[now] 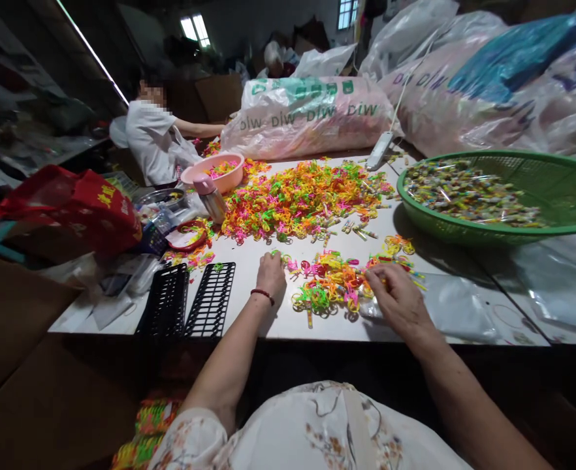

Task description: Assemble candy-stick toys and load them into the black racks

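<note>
Small bright plastic pieces (324, 281) in pink, orange, yellow and green lie in a loose cluster on the white table between my hands. My left hand (271, 274), with a dark red bead bracelet at the wrist, is closed at the cluster's left end. A bit of green shows at its fingertips, but I cannot tell what they grip. At the right end, my right hand (400, 299) has thumb and fingers drawn together over the pieces; what is in them is hidden. Beyond both hands spreads a larger heap of similar pieces (298, 196).
Black slotted racks (210, 300) lie left of my left hand. A green basket (464, 232) of small wrapped items stands at right, near clear plastic bags (457, 307). A pink bowl (239, 173), a flask (210, 199) and big sacks (312, 121) stand behind. Another person (151, 137) sits far left.
</note>
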The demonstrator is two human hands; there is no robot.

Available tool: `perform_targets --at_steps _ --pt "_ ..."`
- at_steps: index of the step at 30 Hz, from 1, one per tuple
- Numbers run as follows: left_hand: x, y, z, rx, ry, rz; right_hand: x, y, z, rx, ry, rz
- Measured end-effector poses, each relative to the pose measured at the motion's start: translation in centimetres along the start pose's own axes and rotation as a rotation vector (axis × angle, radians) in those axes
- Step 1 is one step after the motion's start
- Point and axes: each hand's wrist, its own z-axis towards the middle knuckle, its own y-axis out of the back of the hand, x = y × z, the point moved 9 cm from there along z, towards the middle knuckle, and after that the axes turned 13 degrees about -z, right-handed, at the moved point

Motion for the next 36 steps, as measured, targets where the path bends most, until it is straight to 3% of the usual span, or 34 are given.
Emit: perform_targets --at_steps 3,5,9,13,17,21,28,32,36 --pt "0.6 1.9 -0.8 -0.044 0.055 -0.086 1.5 -2.6 -1.1 0.219 -0.111 0.235" --pt "0.6 2.9 -1.8 -0.023 0.103 -0.266 2.4 -4.5 -1.8 0.341 -0.178 0.395" --pt "-2.4 4.4 -4.7 0.119 0.031 -0.656 4.3 -8.4 -2.4 0.502 -0.293 0.637" --pt "-5.5 4.3 -6.8 0.288 -0.103 -0.609 6.3 -11.8 -2.3 0.578 -0.324 0.745" --pt "-5.4 4.0 -6.8 0.247 -0.146 -0.614 8.1 -14.1 -2.4 0.676 -0.378 0.907" --pt "-4.3 4.4 -6.2 0.12 -0.134 -0.592 9.1 -14.7 -2.2 0.717 -0.44 1.023" --pt "-4.2 6.1 -6.7 0.023 -0.15 -0.32 9.1 -15.4 -2.6 0.749 -0.449 0.933" --pt "-3.8 6.1 -7.0 0.037 -0.102 -0.434 9.5 -15.6 -2.6 0.726 -0.382 0.855" --pt "-1.3 7.1 -6.8 -0.151 0.081 -0.634 9.4 -15.5 -2.5 0.722 -0.312 0.695"
